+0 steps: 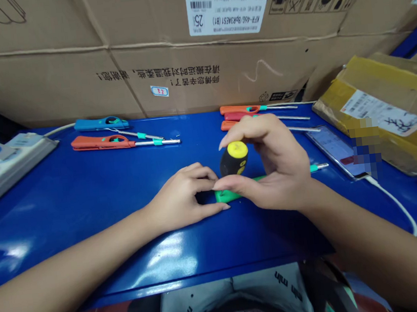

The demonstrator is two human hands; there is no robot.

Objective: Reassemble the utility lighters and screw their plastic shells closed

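Note:
A green lighter (226, 196) lies flat on the blue table (122, 185), its metal tip pointing right. My left hand (190, 195) grips the lighter's left end between thumb and fingers. Above the lighter, my right hand (274, 164) is curled around a short screwdriver (233, 159) with a black and yellow handle, held upright. The screwdriver's shaft is hidden behind my right thumb. My right hand also covers the middle of the lighter.
Blue (95, 124) and orange (99, 143) lighters lie at the back left, several orange and red ones (236, 116) behind my right hand. A power strip (8, 162) is at left, a cabled phone (332, 150) and yellow-taped parcel (379, 113) at right. A large carton (75, 90) stands behind.

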